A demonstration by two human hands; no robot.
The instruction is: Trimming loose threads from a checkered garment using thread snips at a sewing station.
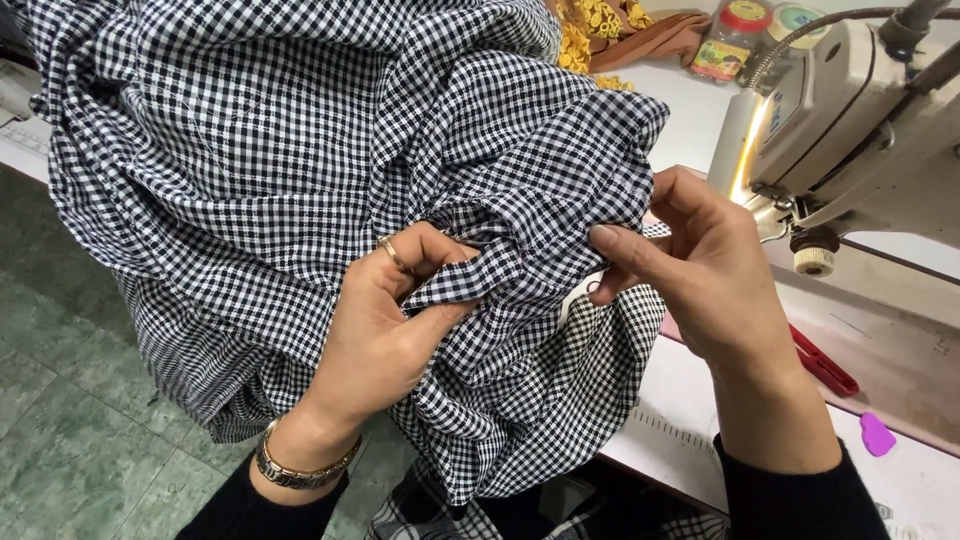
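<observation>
Beside the sewing machine (pixel 850 130), left hand (pixel 385 335) and right hand (pixel 700 270) pinching checked fabric (pixel 300 150), perhaps its edge.

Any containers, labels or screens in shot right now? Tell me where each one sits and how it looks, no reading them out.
Jar: top edge of the table, left of the sewing machine; clear, red lid, red, yellow and green label.
Second jar: just right of the first, partly behind the sewing machine; pale green lid.
Machine label: small dark marking on the cream machine head, too blurred to describe.
No screens.
</observation>
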